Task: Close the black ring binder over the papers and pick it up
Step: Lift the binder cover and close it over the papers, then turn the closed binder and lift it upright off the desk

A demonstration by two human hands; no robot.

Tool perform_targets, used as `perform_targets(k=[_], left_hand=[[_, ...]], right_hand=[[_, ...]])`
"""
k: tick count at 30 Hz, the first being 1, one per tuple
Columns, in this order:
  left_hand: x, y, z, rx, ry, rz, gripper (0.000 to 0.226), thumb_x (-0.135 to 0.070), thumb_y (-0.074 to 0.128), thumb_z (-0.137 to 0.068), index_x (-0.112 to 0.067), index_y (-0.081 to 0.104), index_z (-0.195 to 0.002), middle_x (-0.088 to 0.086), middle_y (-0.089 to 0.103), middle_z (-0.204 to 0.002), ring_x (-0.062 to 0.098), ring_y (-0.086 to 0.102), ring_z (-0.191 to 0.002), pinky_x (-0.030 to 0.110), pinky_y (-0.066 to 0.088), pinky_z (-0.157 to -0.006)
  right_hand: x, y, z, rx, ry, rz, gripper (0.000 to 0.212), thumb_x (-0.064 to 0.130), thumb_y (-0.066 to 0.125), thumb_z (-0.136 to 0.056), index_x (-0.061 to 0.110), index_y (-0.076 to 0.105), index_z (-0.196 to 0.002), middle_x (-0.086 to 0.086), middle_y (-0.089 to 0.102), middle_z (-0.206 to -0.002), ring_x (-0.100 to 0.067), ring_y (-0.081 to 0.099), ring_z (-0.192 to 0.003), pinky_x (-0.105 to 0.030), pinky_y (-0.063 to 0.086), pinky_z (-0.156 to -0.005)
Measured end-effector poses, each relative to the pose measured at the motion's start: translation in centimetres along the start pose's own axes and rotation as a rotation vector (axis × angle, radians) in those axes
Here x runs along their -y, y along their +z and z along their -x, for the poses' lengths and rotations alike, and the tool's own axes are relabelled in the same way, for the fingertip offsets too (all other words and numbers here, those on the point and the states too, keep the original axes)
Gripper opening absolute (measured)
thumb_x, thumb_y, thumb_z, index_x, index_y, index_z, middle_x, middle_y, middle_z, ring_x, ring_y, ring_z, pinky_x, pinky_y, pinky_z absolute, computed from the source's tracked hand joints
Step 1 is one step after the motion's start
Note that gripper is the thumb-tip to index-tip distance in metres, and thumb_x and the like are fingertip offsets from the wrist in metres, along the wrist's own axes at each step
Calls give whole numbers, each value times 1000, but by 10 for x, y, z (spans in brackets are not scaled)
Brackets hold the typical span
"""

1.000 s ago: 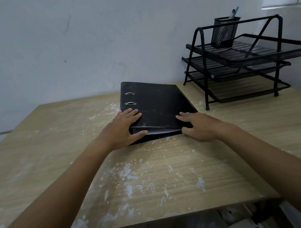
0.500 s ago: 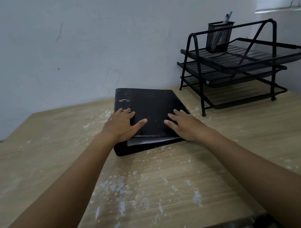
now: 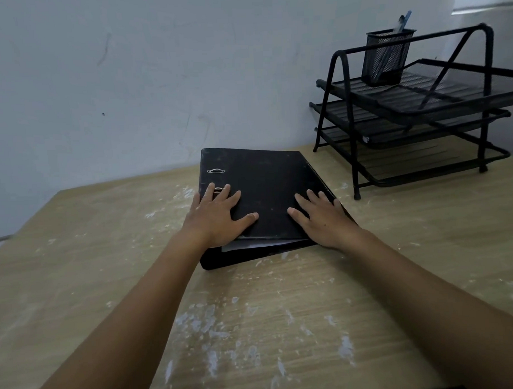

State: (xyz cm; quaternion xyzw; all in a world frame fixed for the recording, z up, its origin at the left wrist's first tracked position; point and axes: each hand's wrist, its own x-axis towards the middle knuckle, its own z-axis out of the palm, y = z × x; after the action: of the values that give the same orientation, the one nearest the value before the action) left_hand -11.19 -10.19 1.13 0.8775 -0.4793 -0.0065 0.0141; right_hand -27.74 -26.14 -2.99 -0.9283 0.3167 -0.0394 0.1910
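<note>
Black ring binder (image 3: 266, 191) lies closed over papers (image 3: 251, 245), two hands, left (image 3: 218, 216) and right (image 3: 323, 218), pressing flat, fingers spread.

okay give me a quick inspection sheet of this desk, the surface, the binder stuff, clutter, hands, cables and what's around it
Surface: wooden desk, streaked with white smears.
Job's things: black ring binder lying flat, cover down; papers peeking out at the near edge.
Clutter: black wire tray rack at the far right, mesh pen cup on its top tier.
Hands: left hand and right hand flat on the cover, fingers spread, not gripping.
Cables: nothing seen.
Surroundings: pale wall behind the desk.
</note>
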Motion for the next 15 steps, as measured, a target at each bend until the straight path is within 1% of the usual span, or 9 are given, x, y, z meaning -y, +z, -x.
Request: perform_targets(k=[3, 6, 8, 10, 12, 15], left_hand=[[1, 2, -1, -23, 1, 14, 83, -77, 24, -81, -32, 15, -150, -4, 6, -161, 23, -8, -148, 46, -5, -119], [2, 2, -1, -79, -5, 135, 78, -71, 33, -84, -29, 21, -149, -3, 11, -161, 22, -3, -148, 45, -1, -120], [3, 1, -1, -96, -2, 201, 75, -65, 39, -87, -28, 21, -149, -2, 11, -161, 21, -1, -148, 44, 0, -120], [4, -1, -2, -108, -4, 275, 73, -57, 45, -89, -26, 18, -150, 1, 7, -161, 21, -1, -148, 43, 1, -120], [6, -5, -4, -134, -20, 403, 73, -47, 51, -91, -21, 16, -151, 4, 3, -162, 21, -1, -148, 41, 4, -120], [17, -10, -8, -168, -68, 575, 73, -35, 55, -92, -12, 18, -151, 5, 8, -161, 20, 10, -148, 33, 13, -118]], right_hand=[[0, 2, 1, -19, 1, -3, 62, 54, 20, -98, 25, 11, -153, -7, 3, -162, -29, -4, -149, -50, -3, -118], [1, 0, 2, -17, 8, -33, 61, 53, 21, -99, 25, 13, -152, -7, 3, -162, -28, -4, -149, -49, -3, -118], [2, -3, 2, -15, 25, -57, 62, 54, 23, -98, 25, 15, -152, -8, 5, -162, -27, -2, -149, -48, -1, -118], [3, -6, 2, -24, 59, -72, 63, 54, 26, -98, 22, 19, -152, -10, 10, -162, -28, 2, -149, -47, 4, -118], [2, -11, 3, -42, 102, -78, 65, 55, 30, -97, 18, 24, -150, -12, 15, -160, -29, 8, -148, -47, 12, -118], [1, -14, 7, -57, 134, -111, 65, 53, 34, -97, 15, 27, -149, -14, 20, -159, -27, 11, -148, -45, 18, -117]])
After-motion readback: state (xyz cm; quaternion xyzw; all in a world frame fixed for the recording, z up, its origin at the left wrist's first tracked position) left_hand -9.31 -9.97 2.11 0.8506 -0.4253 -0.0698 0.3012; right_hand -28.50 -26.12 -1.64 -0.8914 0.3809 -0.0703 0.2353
